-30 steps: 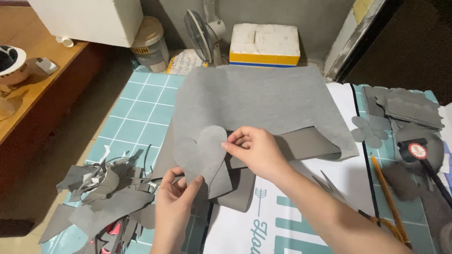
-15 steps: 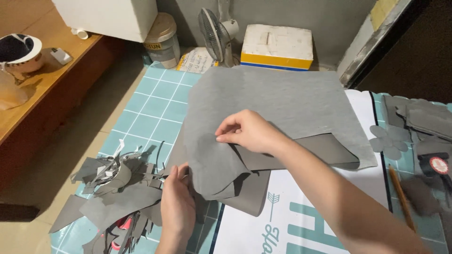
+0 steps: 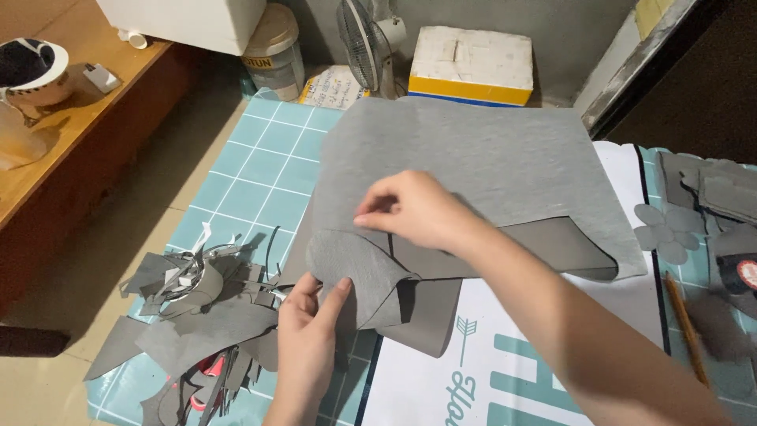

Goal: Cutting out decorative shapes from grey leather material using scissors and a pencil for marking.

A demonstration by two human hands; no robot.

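Left hand (image 3: 311, 339): your fingers (image 3: 335, 304) pinch the lower edge of the grey cutout (image 3: 355, 264), thumb up against it.
Right hand (image 3: 418, 209): your fingers (image 3: 374, 214) are pressed together in a pinch on the cutout's upper edge, where it meets the big sheet (image 3: 473, 170).
Cutout: a rounded grey piece held between both hands, just above the teal mat (image 3: 260, 170), curling at its right side over a darker flap.
Sheet: lies flat across the mat and the white board (image 3: 505, 371), its near corner folded under.
Handling: it looks light, thin and floppy, like felt or soft foam; it should bend easily and not slip much. Judging by the curl, hold it by the edges with fingertips, two points apart, so it stays flat.
Nearby: scraps (image 3: 197, 315) piled just left of your left hand; petal shapes (image 3: 666, 233) and a pencil (image 3: 686, 327) to the right.
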